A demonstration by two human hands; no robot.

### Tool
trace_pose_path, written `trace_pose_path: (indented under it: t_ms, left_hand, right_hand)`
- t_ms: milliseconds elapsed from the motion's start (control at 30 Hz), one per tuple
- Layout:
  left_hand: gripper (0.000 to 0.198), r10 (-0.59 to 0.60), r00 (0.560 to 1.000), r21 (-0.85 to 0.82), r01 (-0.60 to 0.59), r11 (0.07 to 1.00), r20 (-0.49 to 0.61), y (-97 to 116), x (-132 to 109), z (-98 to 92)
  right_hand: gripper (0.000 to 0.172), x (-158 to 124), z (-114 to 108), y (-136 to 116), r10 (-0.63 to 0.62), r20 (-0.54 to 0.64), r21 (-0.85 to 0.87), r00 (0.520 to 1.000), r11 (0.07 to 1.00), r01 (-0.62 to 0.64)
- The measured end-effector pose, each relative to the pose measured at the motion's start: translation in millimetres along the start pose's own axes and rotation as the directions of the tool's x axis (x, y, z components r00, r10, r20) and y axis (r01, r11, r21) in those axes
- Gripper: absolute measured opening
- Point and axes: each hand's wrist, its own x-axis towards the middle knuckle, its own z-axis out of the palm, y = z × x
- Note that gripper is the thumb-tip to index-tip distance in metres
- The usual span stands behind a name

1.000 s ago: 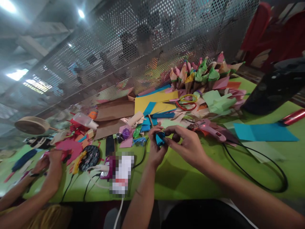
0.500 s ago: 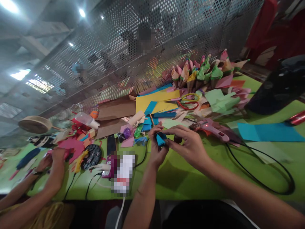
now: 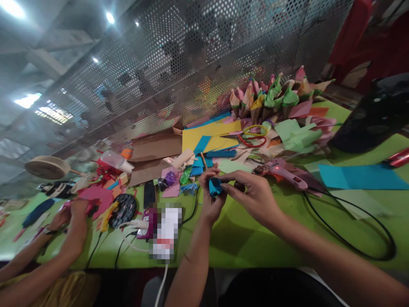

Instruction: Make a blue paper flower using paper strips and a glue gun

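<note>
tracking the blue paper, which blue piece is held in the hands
The small rolled blue piece, pinched between left hand and right hand. The big blue sheet lies flat at right; the blue strips lie by the yellow paper.

Single head-worn view, facing forward-down, close over green table point(image 3: 249, 243).

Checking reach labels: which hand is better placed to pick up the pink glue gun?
Likely right. Both hands pinch the blue paper roll, but the right hand lies nearer the glue gun; the left hand is farther off, beyond the roll.
</note>
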Motion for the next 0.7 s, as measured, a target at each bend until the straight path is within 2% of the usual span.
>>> trace_pose_path:
  t_ms: [167, 367, 533, 700]
  left_hand:
    - [0.037, -0.043, 0.999, -0.047, 0.043, 0.998, 0.011, 1, 1, 1.0]
    - [0.038, -0.176, 0.984, -0.23, 0.176, 0.957, 0.021, -5, -1, -0.5]
    - [0.034, -0.261, 0.965, -0.23, 0.248, 0.941, -0.025, -11, -1, -1.9]
    - [0.036, -0.312, 0.95, -0.273, 0.298, 0.915, -0.007, -19, -2, -4.1]
  right_hand:
    - [0.021, 0, -1, 2, 0.0, 0.015, -0.017, 1.0, 1.0, 0.0]
    - [0.022, 4, -3, 6, -0.021, 0.032, -0.049, 0.999, 0.999, 0.023]
    - [0.023, 7, -3, 13, -0.067, 0.031, -0.116, 0.997, 0.991, 0.07]
    - [0.025, 6, -1, 24, -0.129, 0.017, -0.222, 0.992, 0.966, 0.129]
